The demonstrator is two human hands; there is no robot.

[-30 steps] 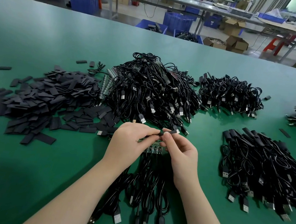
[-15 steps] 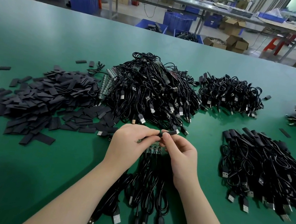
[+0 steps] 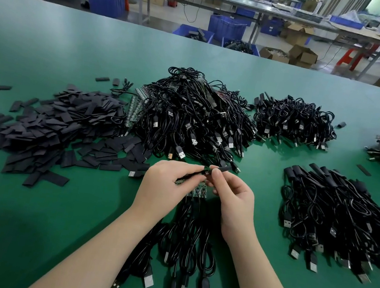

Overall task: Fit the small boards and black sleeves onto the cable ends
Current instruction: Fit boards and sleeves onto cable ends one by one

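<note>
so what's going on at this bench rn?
A person is fitting sleeves onto cable ends by hand. The right hand pinches a black sleeve and holds it up to a cable end pinched in the left hand, above a small row of cables with green boards lying on the green table. A pile of loose sleeves lies to the left, unworked cables behind, and a heap of sleeved cables to the right.
</note>
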